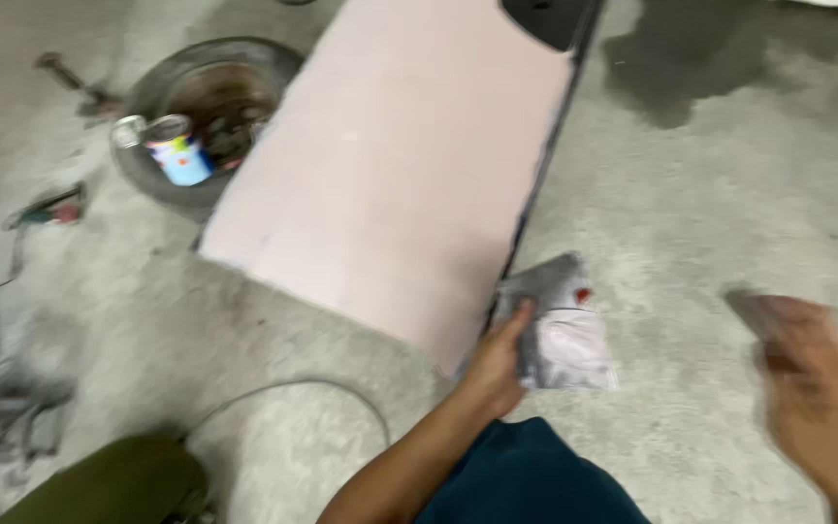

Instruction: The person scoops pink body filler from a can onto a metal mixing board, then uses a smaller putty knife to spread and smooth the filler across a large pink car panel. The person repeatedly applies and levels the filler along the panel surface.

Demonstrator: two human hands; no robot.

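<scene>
My left hand (497, 364) grips a grey, smeared sheet of paper or board (560, 330) beside the near corner of a large pale pink panel (395, 165) that lies on the concrete floor. My right hand (812, 388) is blurred at the right and is closed on a small flat dark tool (758, 315), perhaps a scraper blade. The panel has a dark edge along its right side.
A round metal basin (162, 87) with a small colourful can (178, 155) sits left of the panel. Pliers (46, 209) and another tool (75, 82) lie on the floor at the left. A thin cable (293, 388) loops near my knee. A dark stain (691, 58) marks the floor at top right.
</scene>
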